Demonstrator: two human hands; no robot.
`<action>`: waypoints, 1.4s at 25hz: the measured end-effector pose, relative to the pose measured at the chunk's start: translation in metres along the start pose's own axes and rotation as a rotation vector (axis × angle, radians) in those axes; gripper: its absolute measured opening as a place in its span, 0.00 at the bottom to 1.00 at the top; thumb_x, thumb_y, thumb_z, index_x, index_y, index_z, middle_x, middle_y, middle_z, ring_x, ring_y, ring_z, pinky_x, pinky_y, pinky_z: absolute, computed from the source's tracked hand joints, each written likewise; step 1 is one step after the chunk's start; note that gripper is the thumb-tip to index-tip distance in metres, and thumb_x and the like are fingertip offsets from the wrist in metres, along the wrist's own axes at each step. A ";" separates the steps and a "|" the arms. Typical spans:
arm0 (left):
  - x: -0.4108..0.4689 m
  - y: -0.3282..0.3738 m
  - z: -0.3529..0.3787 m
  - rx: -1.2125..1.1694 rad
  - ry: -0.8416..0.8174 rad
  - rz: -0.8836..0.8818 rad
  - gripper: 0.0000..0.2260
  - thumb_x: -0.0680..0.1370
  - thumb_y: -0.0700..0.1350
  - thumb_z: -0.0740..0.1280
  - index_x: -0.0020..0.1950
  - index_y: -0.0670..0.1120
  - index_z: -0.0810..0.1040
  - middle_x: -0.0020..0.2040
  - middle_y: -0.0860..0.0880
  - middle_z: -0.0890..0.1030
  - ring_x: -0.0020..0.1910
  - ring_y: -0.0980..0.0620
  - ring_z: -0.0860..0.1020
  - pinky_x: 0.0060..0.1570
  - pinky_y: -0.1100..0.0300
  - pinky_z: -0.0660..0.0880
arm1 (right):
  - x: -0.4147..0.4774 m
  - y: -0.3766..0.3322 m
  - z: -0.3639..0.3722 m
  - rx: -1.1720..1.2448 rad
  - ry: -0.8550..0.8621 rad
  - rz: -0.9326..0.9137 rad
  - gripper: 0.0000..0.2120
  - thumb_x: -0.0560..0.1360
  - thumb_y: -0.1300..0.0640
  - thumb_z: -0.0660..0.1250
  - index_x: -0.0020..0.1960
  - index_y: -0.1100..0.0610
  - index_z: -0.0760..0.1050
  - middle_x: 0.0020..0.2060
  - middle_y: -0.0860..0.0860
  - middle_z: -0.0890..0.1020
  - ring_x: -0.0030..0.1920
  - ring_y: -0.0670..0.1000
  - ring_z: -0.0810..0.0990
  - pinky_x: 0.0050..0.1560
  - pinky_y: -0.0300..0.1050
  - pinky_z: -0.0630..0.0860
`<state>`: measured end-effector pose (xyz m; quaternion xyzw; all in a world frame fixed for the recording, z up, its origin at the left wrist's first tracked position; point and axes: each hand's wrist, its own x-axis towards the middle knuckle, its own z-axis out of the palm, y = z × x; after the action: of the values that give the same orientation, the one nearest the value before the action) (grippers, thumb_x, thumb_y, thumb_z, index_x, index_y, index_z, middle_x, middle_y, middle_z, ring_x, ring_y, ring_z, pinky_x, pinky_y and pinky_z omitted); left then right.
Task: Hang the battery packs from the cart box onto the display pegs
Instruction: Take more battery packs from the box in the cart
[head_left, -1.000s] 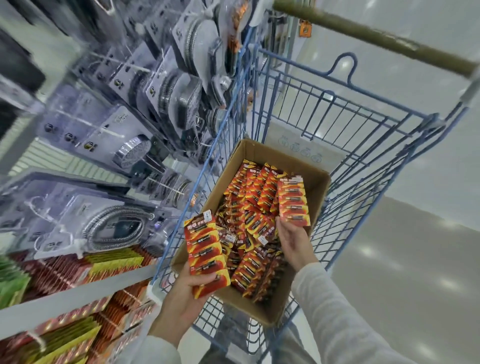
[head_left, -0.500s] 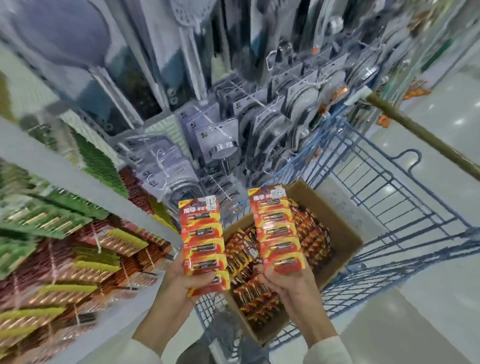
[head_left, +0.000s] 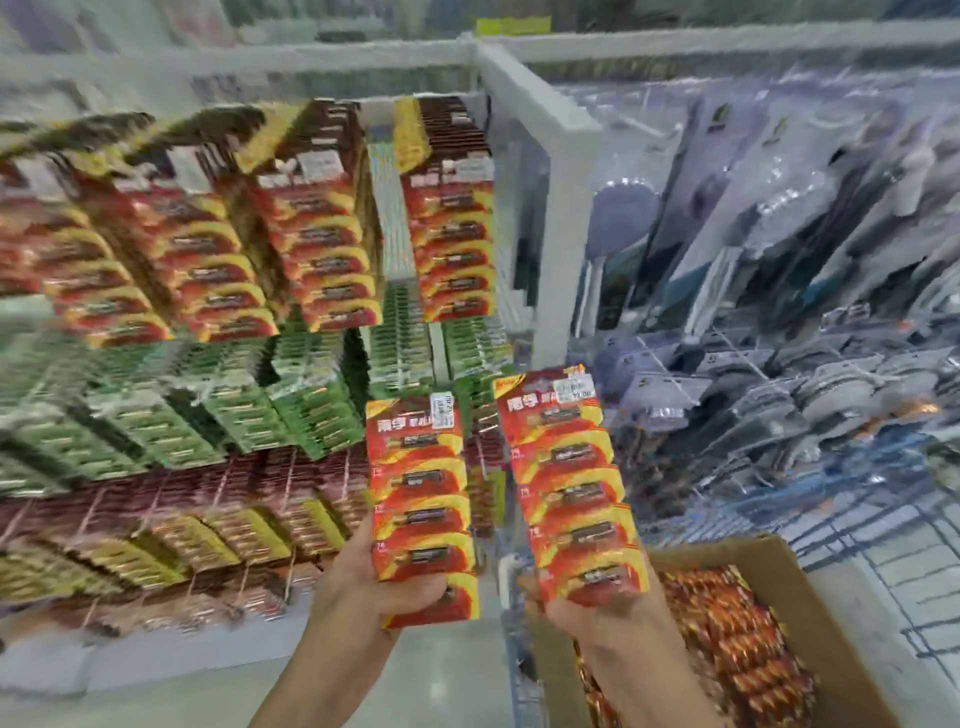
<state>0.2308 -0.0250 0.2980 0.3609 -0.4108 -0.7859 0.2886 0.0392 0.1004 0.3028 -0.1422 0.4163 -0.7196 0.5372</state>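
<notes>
My left hand (head_left: 363, 582) grips the bottom of an upright red-and-yellow battery pack strip (head_left: 418, 493). A second, matching strip (head_left: 569, 483) stands upright in my right hand (head_left: 602, 618), held by its lower end. Both strips are raised side by side in front of the display. Rows of red-and-yellow battery packs (head_left: 311, 244) hang on the pegs above, green packs (head_left: 291, 395) below them. The cardboard cart box (head_left: 810, 592) at lower right holds several more packs (head_left: 727, 634).
A white upright post (head_left: 540, 208) divides the battery section from hanging packaged shower heads (head_left: 779, 249) on the right. Blue wire cart bars (head_left: 904, 551) surround the box. More dark red and yellow packs (head_left: 208, 519) hang low on the left. The view is blurred.
The view has swung from the cart up to the battery display. Both hands have lifted their strips away from the box, and they are now raised before the pegs.
</notes>
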 end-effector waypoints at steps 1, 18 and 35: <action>-0.007 0.010 -0.019 -0.006 -0.004 0.029 0.47 0.50 0.34 0.85 0.69 0.40 0.77 0.54 0.35 0.84 0.50 0.37 0.85 0.41 0.50 0.82 | 0.003 0.010 0.021 -0.010 -0.017 -0.013 0.51 0.36 0.62 0.90 0.56 0.66 0.73 0.37 0.64 0.83 0.35 0.63 0.85 0.34 0.53 0.83; -0.057 0.168 -0.183 -0.064 0.150 0.319 0.26 0.72 0.40 0.76 0.70 0.50 0.77 0.59 0.41 0.86 0.56 0.39 0.85 0.44 0.48 0.84 | 0.044 0.091 0.233 0.014 0.015 -0.050 0.35 0.57 0.58 0.76 0.65 0.58 0.77 0.47 0.65 0.85 0.37 0.65 0.86 0.30 0.51 0.83; 0.002 0.239 -0.193 0.054 0.200 0.492 0.20 0.75 0.43 0.72 0.67 0.47 0.79 0.57 0.44 0.87 0.53 0.44 0.87 0.42 0.54 0.84 | 0.086 0.071 0.241 0.017 -0.042 -0.011 0.33 0.66 0.55 0.74 0.70 0.58 0.74 0.44 0.62 0.87 0.36 0.64 0.87 0.30 0.51 0.83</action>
<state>0.4224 -0.2296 0.4240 0.3337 -0.4765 -0.6413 0.5004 0.2100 -0.0893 0.3767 -0.1550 0.3982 -0.7228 0.5431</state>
